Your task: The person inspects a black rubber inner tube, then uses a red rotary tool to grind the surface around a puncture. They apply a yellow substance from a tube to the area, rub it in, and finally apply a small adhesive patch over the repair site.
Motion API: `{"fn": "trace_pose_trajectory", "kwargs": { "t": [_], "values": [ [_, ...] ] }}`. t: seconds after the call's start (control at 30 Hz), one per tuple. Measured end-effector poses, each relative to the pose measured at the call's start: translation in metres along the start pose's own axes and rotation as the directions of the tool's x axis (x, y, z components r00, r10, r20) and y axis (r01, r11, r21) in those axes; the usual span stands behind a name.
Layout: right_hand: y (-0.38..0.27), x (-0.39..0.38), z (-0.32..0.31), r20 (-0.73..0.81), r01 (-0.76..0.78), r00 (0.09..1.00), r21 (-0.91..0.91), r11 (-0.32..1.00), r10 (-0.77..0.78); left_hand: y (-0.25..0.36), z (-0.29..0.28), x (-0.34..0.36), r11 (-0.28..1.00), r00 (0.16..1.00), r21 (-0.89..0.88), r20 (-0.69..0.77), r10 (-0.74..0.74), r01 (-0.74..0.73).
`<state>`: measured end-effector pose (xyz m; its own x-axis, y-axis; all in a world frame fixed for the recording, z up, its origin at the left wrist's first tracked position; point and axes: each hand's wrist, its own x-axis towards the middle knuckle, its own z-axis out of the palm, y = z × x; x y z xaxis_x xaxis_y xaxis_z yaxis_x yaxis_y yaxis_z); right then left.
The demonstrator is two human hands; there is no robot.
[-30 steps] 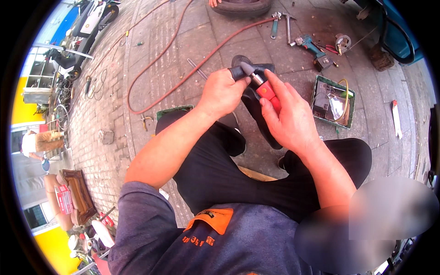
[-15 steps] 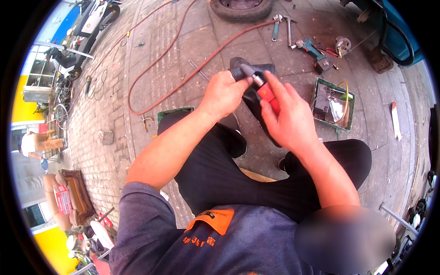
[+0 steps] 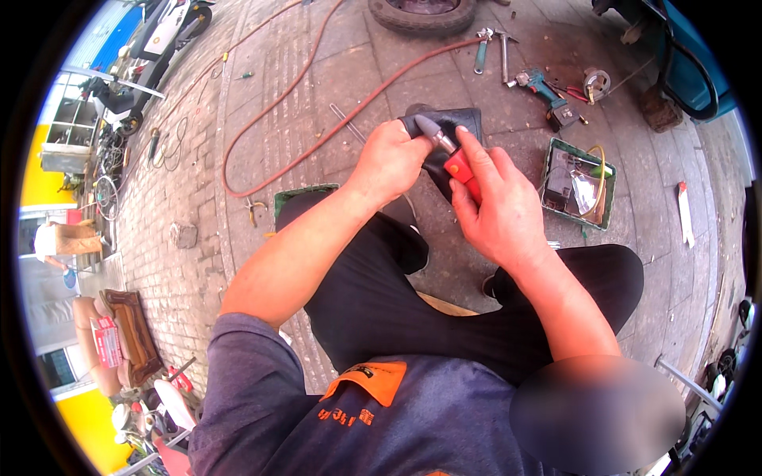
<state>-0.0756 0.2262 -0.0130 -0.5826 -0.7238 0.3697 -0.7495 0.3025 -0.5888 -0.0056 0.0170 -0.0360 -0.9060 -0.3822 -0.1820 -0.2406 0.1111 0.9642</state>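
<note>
My left hand (image 3: 389, 163) is closed on a piece of black rubber (image 3: 464, 119), which looks like an inner tube and hangs down between my knees. My right hand (image 3: 496, 202) is wrapped round a red tool (image 3: 457, 168) with a silver collar and a grey cone-shaped tip. The tip lies over the rubber, just beside my left thumb; whether it touches the rubber I cannot tell. Part of the rubber is hidden behind both hands.
A tyre (image 3: 421, 22), red hose (image 3: 294, 151), wrench (image 3: 481, 55), hammer (image 3: 505, 59), cordless tool (image 3: 548, 95) and tool crate (image 3: 556, 178) lie around me. A blue vehicle (image 3: 684, 75) is at right; scooters (image 3: 147, 47), an armchair (image 3: 131, 333) and a person (image 3: 63, 242) are at left.
The rubber's flap has shifted and my right hand has moved slightly with the tool. Another person's hand, at the tyre a second ago, is out of view.
</note>
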Motion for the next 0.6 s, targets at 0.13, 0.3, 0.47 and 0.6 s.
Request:
{"fn": "trace_pose_trajectory", "kwargs": {
  "t": [0.13, 0.3, 0.47, 0.6],
  "values": [
    [0.0, -0.001, 0.002, 0.003, 0.023, 1.0, -0.014, 1.0, -0.023, -0.004, -0.001, 0.001, 0.991, 1.0, -0.132, -0.006, 0.016, -0.016],
    [0.004, 0.002, 0.0, -0.006, -0.024, 1.0, -0.031, 0.999, 0.023, 0.014, -0.001, -0.002, 1.0, 0.999, -0.021, -0.042, -0.011, 0.01],
    [0.001, 0.0, 0.002, -0.03, 0.03, 0.999, -0.014, 0.999, -0.031, 0.003, -0.002, -0.003, 0.998, 0.997, -0.039, -0.041, 0.057, -0.059],
    [0.004, 0.001, 0.003, -0.027, -0.013, 1.0, -0.014, 1.0, 0.013, 0.011, 0.0, -0.005, 0.997, 0.999, -0.079, -0.047, -0.009, 0.005]
  ]
}}
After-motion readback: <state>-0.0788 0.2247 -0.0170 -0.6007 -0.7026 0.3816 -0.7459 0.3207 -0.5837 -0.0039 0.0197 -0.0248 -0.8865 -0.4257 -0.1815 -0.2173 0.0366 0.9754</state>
